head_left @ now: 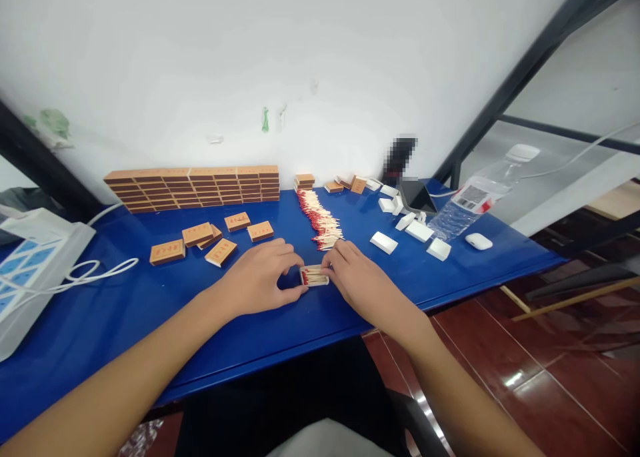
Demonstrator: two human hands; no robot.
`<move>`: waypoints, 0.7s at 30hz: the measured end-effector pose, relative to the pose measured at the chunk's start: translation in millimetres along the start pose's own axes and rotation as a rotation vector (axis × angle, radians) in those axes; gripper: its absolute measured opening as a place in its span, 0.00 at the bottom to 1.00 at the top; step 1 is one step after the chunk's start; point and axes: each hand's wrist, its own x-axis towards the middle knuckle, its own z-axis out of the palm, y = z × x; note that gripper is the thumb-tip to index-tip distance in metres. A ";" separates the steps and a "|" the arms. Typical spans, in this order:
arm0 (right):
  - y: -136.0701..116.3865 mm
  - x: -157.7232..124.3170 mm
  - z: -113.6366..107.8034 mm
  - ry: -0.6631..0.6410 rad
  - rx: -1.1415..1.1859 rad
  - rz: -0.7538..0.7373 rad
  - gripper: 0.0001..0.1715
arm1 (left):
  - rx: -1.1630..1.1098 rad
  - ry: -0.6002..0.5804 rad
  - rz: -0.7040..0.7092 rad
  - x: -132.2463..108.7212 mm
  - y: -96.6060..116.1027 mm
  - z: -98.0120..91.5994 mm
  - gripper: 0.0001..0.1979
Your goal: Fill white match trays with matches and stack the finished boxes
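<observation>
At the near edge of the blue tabletop (100, 323), both your hands close on one small white cardboard tray of red-tipped matches (315, 275).
Head view: your left hand (257, 280) curls thumb and fingers around the tray's left end, your right hand (357, 277) pinches its right end; the loose heap of matches (320, 220) lies just behind, stacked brown matchboxes (195, 187) against the wall.
</observation>
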 end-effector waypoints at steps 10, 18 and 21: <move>1.0 -1.3 -5.8 0.024 0.176 -0.029 0.08 | -0.002 0.003 0.007 -0.6 0.3 0.6 0.11; 44.8 -5.7 -4.3 0.056 0.310 0.068 0.05 | -0.008 -0.002 0.009 -1.0 -1.3 1.8 0.11; 49.9 -5.9 -0.4 0.003 0.344 0.064 0.07 | -0.005 -0.005 0.003 -1.2 -1.9 2.2 0.11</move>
